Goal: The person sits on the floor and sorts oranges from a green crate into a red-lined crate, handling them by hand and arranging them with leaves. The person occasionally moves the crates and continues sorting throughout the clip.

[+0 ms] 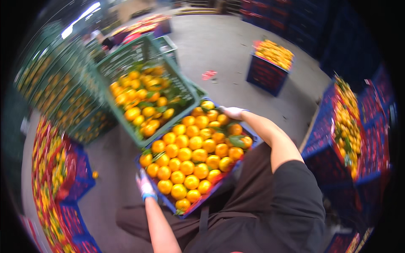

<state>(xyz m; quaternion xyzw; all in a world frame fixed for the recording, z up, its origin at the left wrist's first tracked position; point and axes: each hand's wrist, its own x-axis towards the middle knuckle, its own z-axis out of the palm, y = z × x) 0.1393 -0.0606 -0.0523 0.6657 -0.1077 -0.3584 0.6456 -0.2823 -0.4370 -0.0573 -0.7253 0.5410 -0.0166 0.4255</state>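
Observation:
A blue plastic crate (169, 205) full of mandarin oranges (186, 153), some with green leaves, is tilted before my body, near my lap. My left hand (146, 186), in a pale glove with a blue cuff, grips its left side. On the far right side, my gloved right hand (233, 112) holds the rim, its fingers partly hidden. Red lining shows along the crate's near right edge. Against the far left side of the blue crate stands a green plastic crate (171, 124), partly filled with mandarins and leaves.
Stacked green crates (68, 91) of fruit rise at the left. Blue crates of fruit stand at lower left (77, 177) and right (316, 148). Another filled blue crate (265, 74) sits on the floor ahead. A loose mandarin (95, 174) and red scrap (208, 75) lie on the floor.

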